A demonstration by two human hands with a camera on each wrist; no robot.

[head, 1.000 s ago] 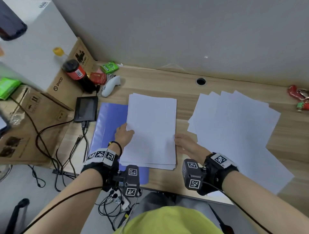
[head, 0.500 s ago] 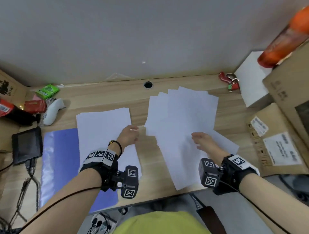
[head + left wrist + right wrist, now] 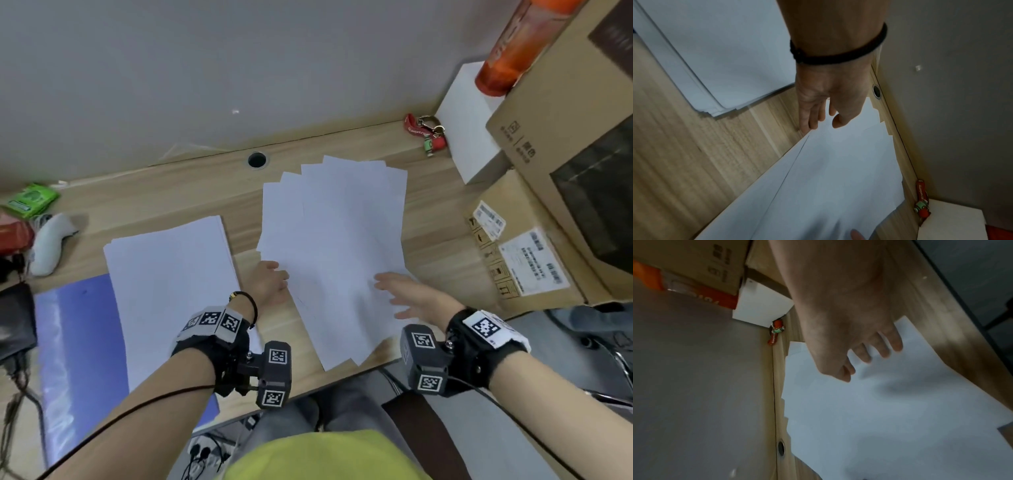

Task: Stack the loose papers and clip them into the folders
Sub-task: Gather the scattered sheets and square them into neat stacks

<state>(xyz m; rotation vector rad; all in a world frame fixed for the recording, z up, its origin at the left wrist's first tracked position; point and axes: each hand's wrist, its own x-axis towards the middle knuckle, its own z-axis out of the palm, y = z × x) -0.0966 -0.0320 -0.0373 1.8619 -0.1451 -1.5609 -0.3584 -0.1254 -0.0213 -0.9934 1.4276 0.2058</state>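
Observation:
A fanned spread of loose white papers (image 3: pixel 335 240) lies on the wooden desk (image 3: pixel 191 202), centre right. My left hand (image 3: pixel 270 282) reaches its left edge, fingers extended at the sheet edge (image 3: pixel 813 125). My right hand (image 3: pixel 404 294) hovers flat over the spread's lower right, fingers splayed (image 3: pixel 875 353), gripping nothing. A squared white paper stack (image 3: pixel 171 284) lies to the left, partly over a blue folder (image 3: pixel 75 342). The same stack (image 3: pixel 715 56) shows behind my left wrist.
Cardboard boxes (image 3: pixel 555 192) and a white box (image 3: pixel 469 126) crowd the right end, with an orange bottle (image 3: pixel 507 44) on top. A red keychain (image 3: pixel 424 132) lies by the wall. A white controller (image 3: pixel 48 243), green packet (image 3: pixel 30 200) and black device (image 3: pixel 15 315) sit left. A cable hole (image 3: pixel 257 160) is at the back.
Both hands have left the squared stack and moved right to the fanned papers. My head has turned right, so the boxes came into view.

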